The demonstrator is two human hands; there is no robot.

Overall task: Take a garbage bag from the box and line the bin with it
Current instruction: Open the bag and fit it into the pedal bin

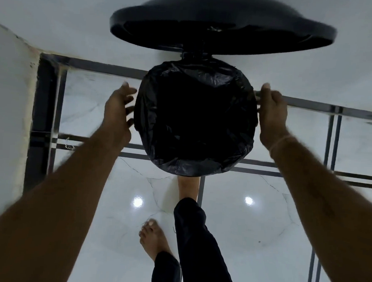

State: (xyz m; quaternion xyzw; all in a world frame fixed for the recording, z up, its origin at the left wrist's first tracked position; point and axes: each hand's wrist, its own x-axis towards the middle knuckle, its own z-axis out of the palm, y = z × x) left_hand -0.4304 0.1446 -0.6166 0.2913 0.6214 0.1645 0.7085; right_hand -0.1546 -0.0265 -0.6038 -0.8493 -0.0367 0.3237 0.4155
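A glossy white tiled floor (pixel 251 241) with dark grout bands fills most of the head view, and two bright ceiling-light reflections show in it on either side of the person's legs. Along the left edge rises a pale wall (pixel 8 110), its corner rough and stained where it meets the floor. At the top the bin's round black lid (pixel 223 30) stands swung up and open on its rear hinge, its hollow underside facing the camera. Directly below the lid sits the bin (pixel 198 59), seen from above; its body is hidden by the black garbage bag (pixel 195 117), which is already in the bin, its crinkled edge folded over and wrapped around the whole rim while the middle sinks into a dark hollow. Both bare forearms reach in from the lower corners. The left hand (pixel 117 113) hovers just beside the bag's left edge with its fingers spread apart, slightly blurred, gripping nothing. The right hand (pixel 272 115) lies against the bag's right edge, but whether it pinches the plastic cannot be told. A thin band (pixel 282 142) circles the right wrist. Below the bin, one bare foot (pixel 188 188) reaches toward its base and the other foot (pixel 154 240) rests flat on the floor, both under dark trouser legs.
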